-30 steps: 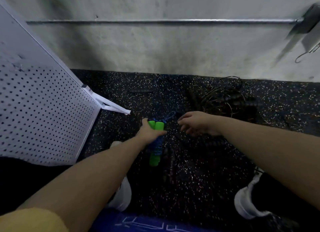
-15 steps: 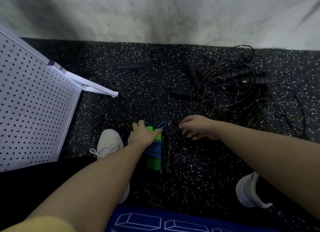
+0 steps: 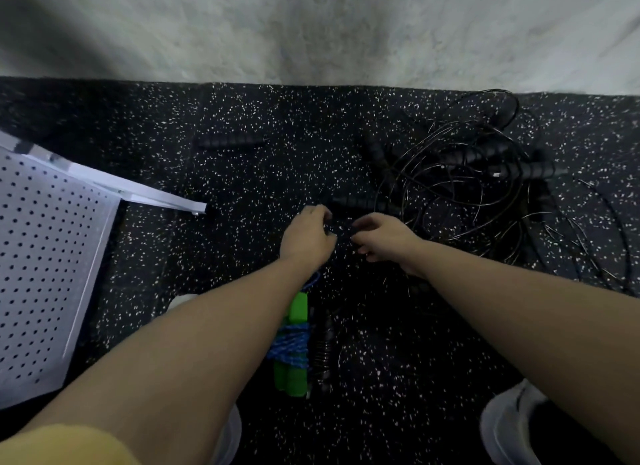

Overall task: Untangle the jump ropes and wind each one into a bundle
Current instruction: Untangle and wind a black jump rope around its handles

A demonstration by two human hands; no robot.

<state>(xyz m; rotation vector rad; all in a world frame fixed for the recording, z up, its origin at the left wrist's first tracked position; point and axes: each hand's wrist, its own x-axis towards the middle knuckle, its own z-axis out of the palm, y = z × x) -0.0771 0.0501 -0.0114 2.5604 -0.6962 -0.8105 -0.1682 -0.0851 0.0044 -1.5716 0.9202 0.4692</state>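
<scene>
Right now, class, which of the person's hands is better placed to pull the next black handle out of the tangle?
Right. The right hand lies on the side of the tangled black ropes, near the closest black handle. The left hand sits farther from the pile, above the green-handled bundle.

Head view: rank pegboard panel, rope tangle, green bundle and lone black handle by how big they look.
1. rope tangle and pegboard panel: alike, and the panel is cut off by the frame
2. green bundle, partly behind the left arm
3. lone black handle
</scene>
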